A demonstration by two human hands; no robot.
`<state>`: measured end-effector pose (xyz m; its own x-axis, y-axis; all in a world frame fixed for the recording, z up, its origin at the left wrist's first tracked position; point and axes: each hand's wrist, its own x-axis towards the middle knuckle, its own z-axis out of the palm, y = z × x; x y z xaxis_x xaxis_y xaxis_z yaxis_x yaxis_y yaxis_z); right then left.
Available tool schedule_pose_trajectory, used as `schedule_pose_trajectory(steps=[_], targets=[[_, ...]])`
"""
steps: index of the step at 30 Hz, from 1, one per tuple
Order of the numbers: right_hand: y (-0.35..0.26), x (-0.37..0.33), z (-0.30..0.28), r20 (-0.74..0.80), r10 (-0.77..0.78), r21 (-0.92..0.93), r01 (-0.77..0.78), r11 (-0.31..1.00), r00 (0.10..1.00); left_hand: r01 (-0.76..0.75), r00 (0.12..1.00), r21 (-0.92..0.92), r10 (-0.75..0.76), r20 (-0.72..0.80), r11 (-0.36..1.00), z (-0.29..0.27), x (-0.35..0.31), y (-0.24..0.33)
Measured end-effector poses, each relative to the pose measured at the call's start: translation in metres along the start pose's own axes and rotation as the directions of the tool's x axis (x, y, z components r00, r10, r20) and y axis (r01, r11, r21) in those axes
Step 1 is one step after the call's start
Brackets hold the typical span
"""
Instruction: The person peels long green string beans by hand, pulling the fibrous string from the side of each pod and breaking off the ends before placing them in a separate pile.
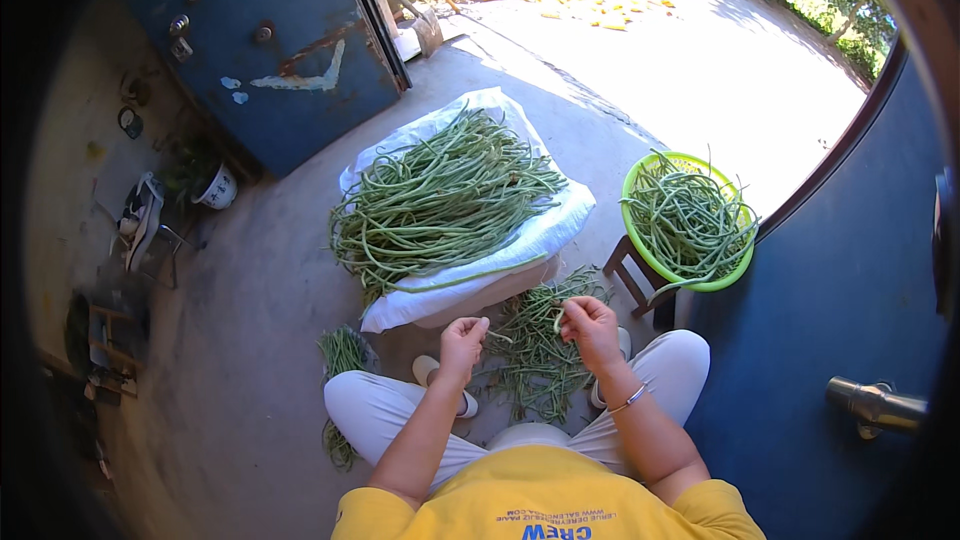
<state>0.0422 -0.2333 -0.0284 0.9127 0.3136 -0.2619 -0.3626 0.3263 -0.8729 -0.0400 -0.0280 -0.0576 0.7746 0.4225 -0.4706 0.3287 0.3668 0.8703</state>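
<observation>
My left hand [463, 346] is pinched on the end of a short long-bean piece [499, 337] that sticks out toward the right. Level with it, my right hand [594, 332] is closed, with another bit of long bean [558, 321] showing at its fingertips. Between and below my hands, a loose heap of short-cut long beans [540, 365] covers the floor between my feet. Just beyond, a big pile of whole long beans [450, 200] lies on a white sack [560, 225] over a raised support.
A lime-green basket [640, 252] of long beans stands on a small wooden stool [632, 275] to the right. Another bunch of beans [343, 352] lies beside my left knee. Blue metal doors [265, 70] flank the sunlit doorway. A potted plant [216, 187] stands at left.
</observation>
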Motion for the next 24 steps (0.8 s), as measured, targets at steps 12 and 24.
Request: schedule_pose_trajectory(steps=[12,24], targets=[[-0.047,0.059,-0.065,-0.208,0.081,0.365,0.001,0.931,0.975,0.268,0.945,-0.506,-0.326,-0.028,0.82,0.018,0.092,0.007],[0.027,0.008,0.017,0.219,0.077,0.29,-0.14,0.947,0.973,0.075,0.988,-0.421,-0.01,0.154,0.904,0.022,-0.003,0.011]])
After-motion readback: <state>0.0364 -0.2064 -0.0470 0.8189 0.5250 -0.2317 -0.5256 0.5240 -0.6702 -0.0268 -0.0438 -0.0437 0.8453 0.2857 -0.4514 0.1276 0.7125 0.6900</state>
